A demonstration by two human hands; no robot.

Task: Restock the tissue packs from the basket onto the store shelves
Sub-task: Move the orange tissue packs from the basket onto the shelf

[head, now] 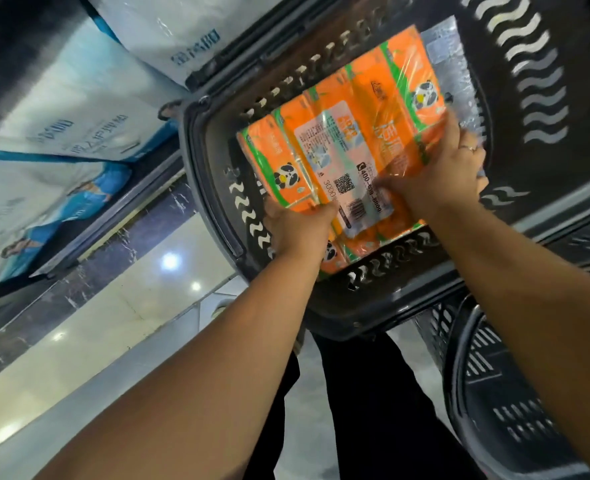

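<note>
Early days, I'd say. The top orange tissue pack (349, 133) is inside the grey basket (542, 98), w/ at least one more pack (335, 254) under it. Left hand (297, 226) grips the near corner, thumb on top, other fingers hidden. Right hand (438, 174) curls round the side edge. Shelf stock (79, 109) is off to the left; this pack hasn't got there yet.

2 bare arms outstretched, left hand (299, 229), right hand (437, 174), both gripping tissue pack (362, 109)

Shop: plastic shopping basket (196, 157), shelved paper packs (89, 109).
</note>
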